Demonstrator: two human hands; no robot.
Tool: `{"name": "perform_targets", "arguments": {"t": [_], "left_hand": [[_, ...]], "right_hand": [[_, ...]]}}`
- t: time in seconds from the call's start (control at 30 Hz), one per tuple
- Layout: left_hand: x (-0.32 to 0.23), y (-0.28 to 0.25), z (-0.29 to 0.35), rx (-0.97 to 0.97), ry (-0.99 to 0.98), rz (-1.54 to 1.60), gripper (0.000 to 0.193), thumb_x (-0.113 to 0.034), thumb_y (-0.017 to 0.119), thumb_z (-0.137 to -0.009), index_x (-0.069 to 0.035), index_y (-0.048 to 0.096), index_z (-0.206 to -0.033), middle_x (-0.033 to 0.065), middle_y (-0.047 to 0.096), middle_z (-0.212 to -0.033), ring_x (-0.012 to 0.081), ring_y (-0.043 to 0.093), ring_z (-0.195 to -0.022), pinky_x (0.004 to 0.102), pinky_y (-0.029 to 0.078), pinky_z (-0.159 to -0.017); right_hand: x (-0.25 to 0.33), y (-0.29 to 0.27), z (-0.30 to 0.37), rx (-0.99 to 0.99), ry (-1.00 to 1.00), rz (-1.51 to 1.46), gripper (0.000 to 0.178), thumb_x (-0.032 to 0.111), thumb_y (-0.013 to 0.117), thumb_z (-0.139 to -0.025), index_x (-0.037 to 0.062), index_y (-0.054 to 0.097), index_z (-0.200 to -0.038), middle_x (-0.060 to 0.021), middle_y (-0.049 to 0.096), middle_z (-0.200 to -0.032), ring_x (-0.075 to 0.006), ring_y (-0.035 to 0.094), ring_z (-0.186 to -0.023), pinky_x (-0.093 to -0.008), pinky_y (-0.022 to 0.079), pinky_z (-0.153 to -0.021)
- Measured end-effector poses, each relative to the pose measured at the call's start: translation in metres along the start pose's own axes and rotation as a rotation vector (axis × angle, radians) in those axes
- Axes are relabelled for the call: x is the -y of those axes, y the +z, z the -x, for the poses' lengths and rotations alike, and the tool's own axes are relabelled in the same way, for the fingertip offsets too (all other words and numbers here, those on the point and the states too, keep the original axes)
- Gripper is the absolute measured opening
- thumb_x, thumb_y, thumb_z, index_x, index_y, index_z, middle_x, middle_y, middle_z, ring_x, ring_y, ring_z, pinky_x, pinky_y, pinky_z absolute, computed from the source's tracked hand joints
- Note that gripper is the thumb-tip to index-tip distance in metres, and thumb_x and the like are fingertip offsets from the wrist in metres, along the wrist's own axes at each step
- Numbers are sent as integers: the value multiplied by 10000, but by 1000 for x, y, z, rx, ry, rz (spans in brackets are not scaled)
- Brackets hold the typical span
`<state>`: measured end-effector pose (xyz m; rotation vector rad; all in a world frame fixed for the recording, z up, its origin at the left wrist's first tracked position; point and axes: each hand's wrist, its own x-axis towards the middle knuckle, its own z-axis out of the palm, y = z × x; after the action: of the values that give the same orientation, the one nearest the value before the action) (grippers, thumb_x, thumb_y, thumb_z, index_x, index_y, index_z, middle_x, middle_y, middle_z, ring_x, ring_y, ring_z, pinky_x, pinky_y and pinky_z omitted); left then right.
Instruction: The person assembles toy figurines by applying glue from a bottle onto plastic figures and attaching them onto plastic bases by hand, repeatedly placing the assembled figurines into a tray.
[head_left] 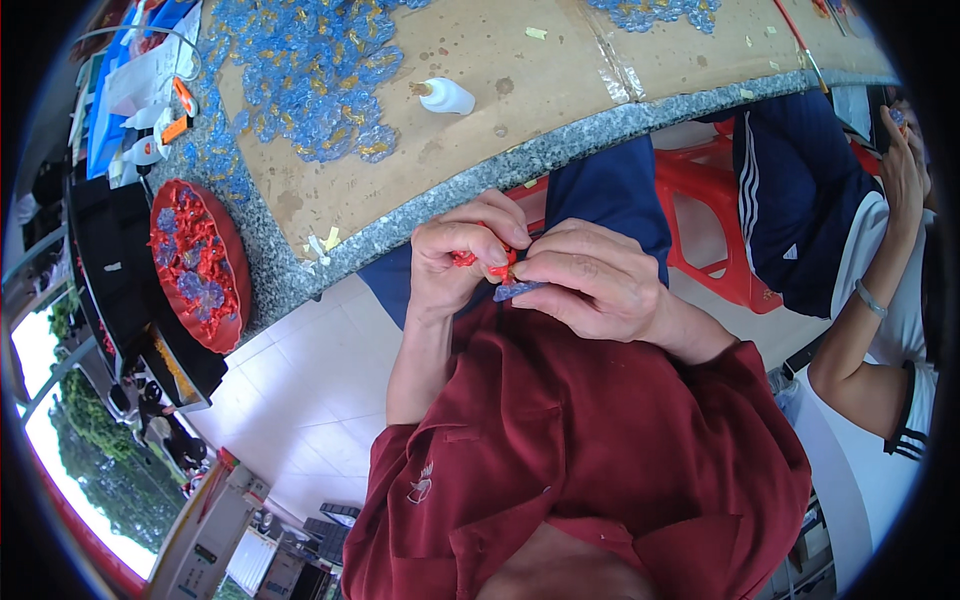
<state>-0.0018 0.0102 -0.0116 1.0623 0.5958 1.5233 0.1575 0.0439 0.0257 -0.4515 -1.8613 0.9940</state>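
Both hands close together over the lap, short of the bench point(560, 152); left hand point(455, 255) fingers curled narrow about a red piece point(504, 271); right hand point(595, 275) pinched, thumb and fingers at a blue piece point(514, 292); blue lies just bodyward of the red, between the two hands, the pair appearing to touch, though fingers hide the join; blue seen nearly edge-on, long axis running roughly left to right, its right end at the right thumb, that hand the nearer; red's axis cannot be told.
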Motion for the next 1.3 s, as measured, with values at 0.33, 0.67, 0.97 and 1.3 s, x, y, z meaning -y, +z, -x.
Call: {"name": "perform_targets", "arguments": {"t": [0.33, 0.67, 0.97, 1.3], "left_hand": [[-13, 18, -4, -109, 45, -365, 173, -167, 679, -727, -17, 609, -777, 101, 614, -811, 208, 557, -762, 314, 447, -670], [-16, 26, -3, -174, 24, -483, 163, -98, 671, -726, -6, 591, -834, 102, 606, -807, 198, 562, -769, 295, 443, -703], [12, 13, 10, -138, -77, 336, 91, -160, 614, -814, -94, 564, -852, 82, 472, -1001, 185, 477, -846, 309, 403, -726], [19, 8, 9, 27, -2, 423, 67, -205, 578, -843, -143, 559, -826, 68, 483, -942, 208, 441, -843, 324, 372, -732]], "right_hand": [[-23, -3, 7, -78, 64, -232, 265, 47, 745, -604, -16, 613, -825, -117, 616, -747, -236, 610, -675, -311, 486, -600], [-31, -4, 14, -88, 199, -418, 260, 77, 740, -640, -13, 614, -850, -98, 625, -798, -215, 598, -736, -289, 472, -656], [-10, 2, -5, -42, 49, -95, 300, 67, 760, -581, -6, 619, -836, -111, 618, -741, -239, 612, -678, -297, 489, -622], [1, 5, -6, -19, -40, -2, 285, 53, 760, -564, -13, 619, -802, -102, 611, -751, -227, 609, -675, -294, 489, -568]]}}
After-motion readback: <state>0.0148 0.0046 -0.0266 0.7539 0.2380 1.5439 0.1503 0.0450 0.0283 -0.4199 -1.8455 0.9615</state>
